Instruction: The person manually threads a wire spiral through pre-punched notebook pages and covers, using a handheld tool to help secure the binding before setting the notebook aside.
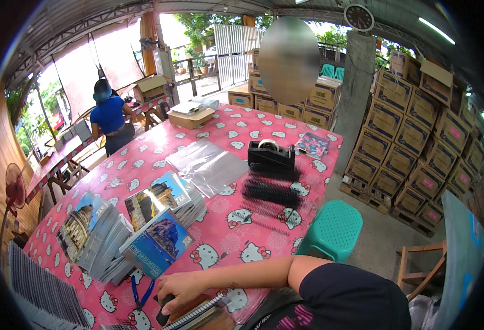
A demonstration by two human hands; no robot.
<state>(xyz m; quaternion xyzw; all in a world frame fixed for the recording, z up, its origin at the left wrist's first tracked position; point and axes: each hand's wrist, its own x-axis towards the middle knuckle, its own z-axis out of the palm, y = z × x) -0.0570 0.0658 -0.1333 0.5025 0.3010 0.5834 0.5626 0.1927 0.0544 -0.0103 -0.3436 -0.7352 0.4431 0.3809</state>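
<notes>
My right hand (180, 290) is at the table's near edge, its fingers curled over a small black object (166, 309) that I cannot identify. Right beside that hand lies a spiral-bound notebook (201, 312), cut off by the lower edge. Blue-handled pliers (144, 294) rest on the tablecloth just to the left. Beyond the hand, a calendar-like booklet with a blue mountain cover (158, 242) leans on stacks of similar picture booklets (91, 234). My left hand does not show.
Black binding coils (272, 190) lie on the pink table (220, 212) near a tape dispenser (271, 155) and clear plastic sleeves (209, 168). A green stool (333, 231) stands at the right edge. Stacked cartons (407, 129) fill the right. A person in blue (110, 115) works at the far left.
</notes>
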